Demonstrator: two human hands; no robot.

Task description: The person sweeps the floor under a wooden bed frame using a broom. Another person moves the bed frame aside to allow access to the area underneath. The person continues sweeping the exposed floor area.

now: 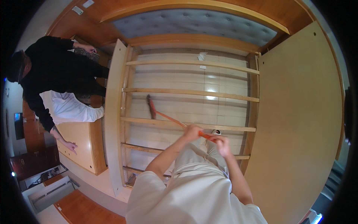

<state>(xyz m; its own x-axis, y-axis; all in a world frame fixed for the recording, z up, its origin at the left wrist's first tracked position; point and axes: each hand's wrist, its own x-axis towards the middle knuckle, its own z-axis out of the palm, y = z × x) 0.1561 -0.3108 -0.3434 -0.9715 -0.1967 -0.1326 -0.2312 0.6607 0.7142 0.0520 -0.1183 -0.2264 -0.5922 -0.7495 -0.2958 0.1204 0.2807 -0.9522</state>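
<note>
A broom with a dark-bristled head [150, 106] and an orange handle [168, 118] slants across the middle of an open bed frame. My left hand [192, 133] is wrapped around the handle partway along. Nearer its end, my right hand [221, 145] is closed on the same handle, slightly blurred. The broom head is down among the wooden slats, over the pale tiled floor [223, 108]. Crumpled white scraps [202, 56] lie on the floor near the headboard.
Wooden slats [190, 94] span the frame around my legs. A large wooden panel [298, 123] stands along the right. A blue-grey tufted headboard [194, 24] is at the far end. To the left, a person in black [56, 69] leans by a wooden cabinet [76, 142] with white cloth.
</note>
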